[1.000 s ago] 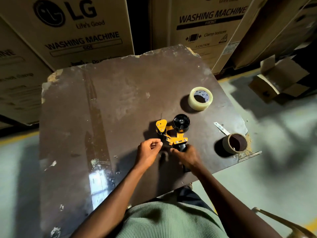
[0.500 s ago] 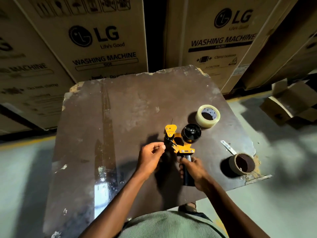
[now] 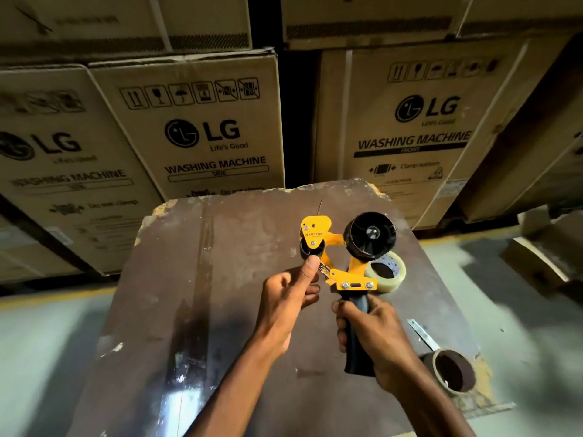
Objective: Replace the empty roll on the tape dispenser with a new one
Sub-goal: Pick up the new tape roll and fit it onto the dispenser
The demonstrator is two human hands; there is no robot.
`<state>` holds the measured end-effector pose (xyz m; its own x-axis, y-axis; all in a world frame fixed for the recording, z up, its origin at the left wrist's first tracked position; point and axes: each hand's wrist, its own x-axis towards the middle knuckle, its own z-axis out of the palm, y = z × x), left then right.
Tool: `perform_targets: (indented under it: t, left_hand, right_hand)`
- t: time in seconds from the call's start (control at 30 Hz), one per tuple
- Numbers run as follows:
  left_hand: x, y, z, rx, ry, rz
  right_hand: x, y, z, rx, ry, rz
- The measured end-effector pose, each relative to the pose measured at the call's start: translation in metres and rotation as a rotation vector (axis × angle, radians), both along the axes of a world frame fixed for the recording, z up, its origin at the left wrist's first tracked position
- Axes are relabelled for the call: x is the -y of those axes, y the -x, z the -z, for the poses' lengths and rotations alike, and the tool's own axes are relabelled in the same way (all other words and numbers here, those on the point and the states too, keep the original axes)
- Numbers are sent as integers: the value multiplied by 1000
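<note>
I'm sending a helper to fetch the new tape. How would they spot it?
On the worn brown tabletop, look toward its far right, behind the yellow dispenser the person holds. The pale clear tape roll lies flat there. Unlike the bare brown cardboard core, it carries thick glossy tape.

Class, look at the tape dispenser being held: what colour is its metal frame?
Yellow-orange frame, with black handle and hub; the head view shows it.

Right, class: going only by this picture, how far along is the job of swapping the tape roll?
Done: the empty core lies on the table, and the dispenser's black hub is bare. In hand: the right hand grips the dispenser by its handle, lifted off the table, while the left hand has its thumb at the front roller. Left: the new roll sits untouched on the table, still to be mounted and threaded.
</note>
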<state>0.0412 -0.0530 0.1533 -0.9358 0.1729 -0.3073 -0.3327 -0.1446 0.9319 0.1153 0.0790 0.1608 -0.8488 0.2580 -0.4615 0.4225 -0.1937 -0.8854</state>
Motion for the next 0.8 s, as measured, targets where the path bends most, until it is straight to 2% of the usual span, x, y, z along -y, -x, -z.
perform_targets:
  t: [0.23, 0.7, 0.8]
  left_hand:
    - [-7, 4, -25, -3, -97, 63]
    - [-14, -3, -35, 74, -232, -4]
    - [-12, -4, -29, 82, -252, -24]
  right_hand:
    - [-4, -2, -28, -62, 19, -34]
    - [-7, -2, -28, -32, 37, -72]
    - [-8, -1, -28, -28, 92, -48]
